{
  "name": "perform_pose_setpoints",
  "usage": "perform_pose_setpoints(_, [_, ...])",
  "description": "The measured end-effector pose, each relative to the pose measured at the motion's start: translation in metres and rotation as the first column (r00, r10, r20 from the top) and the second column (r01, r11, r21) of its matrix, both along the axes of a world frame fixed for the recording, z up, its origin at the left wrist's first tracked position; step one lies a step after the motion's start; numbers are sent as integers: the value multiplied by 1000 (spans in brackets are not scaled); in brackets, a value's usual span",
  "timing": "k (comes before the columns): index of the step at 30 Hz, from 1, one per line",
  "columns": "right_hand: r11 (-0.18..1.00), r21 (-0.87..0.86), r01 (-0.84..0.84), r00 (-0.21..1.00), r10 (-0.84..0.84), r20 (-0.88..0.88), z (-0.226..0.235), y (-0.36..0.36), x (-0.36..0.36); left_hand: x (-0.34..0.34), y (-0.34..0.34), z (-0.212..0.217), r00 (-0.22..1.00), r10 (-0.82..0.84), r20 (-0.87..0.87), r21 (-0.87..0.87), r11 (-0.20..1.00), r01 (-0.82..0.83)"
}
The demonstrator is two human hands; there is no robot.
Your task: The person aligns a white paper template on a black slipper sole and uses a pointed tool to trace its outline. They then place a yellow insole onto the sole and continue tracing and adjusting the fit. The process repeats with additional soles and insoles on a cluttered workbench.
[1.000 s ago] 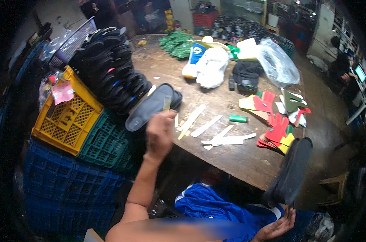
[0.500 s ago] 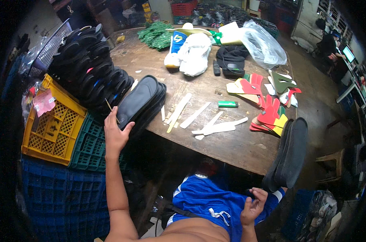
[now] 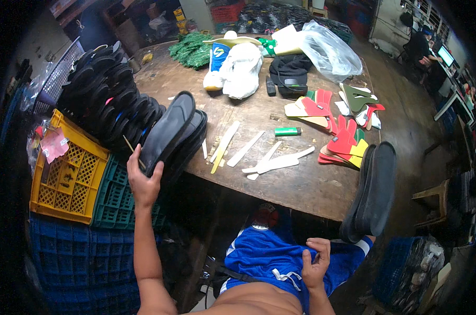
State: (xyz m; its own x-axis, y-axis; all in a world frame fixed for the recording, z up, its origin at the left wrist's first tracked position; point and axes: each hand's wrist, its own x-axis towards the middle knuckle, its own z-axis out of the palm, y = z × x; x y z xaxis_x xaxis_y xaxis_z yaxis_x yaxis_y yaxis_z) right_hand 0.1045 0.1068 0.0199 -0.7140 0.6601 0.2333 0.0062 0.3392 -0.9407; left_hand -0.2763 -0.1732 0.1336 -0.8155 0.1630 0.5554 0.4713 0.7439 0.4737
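My left hand (image 3: 144, 181) is closed on the near end of a black shoe sole (image 3: 170, 123), thumb along one edge. A thin wooden stick (image 3: 134, 150) sticks out from between its fingers. The sole is tilted, its far end raised above a stack of similar black soles (image 3: 192, 137) at the table's left edge. Over my lap, my right hand (image 3: 316, 264) has its fingers loosely curled and apart from the thumb, with nothing seen in it. Beyond it, more black soles (image 3: 380, 191) stand at the table's right corner.
On the wooden table (image 3: 280, 194) lie white strips (image 3: 247, 149), a green lighter (image 3: 288, 132) and red, yellow and green cut pieces (image 3: 347, 139). A heap of black soles (image 3: 104, 100) rises at left, near a yellow crate (image 3: 67, 181). Far right, another person (image 3: 422, 50) sits by a screen.
The held sole has lifted and shifted left, coming apart from the stack with my left hand. My right hand has risen slightly and moved left. The whole view has shifted a little.
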Motion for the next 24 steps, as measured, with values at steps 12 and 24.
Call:
perform_pose_setpoints(12, [979, 23, -204, 976, 202, 79, -18, 11, 11, 188, 26, -90, -218, -467, 857, 505, 679, 532])
perform_pose_setpoints(24, [976, -217, 3, 972, 48, 229, -62, -5, 26, 4, 135, -61, 945, -284, 161, -193, 930, 312])
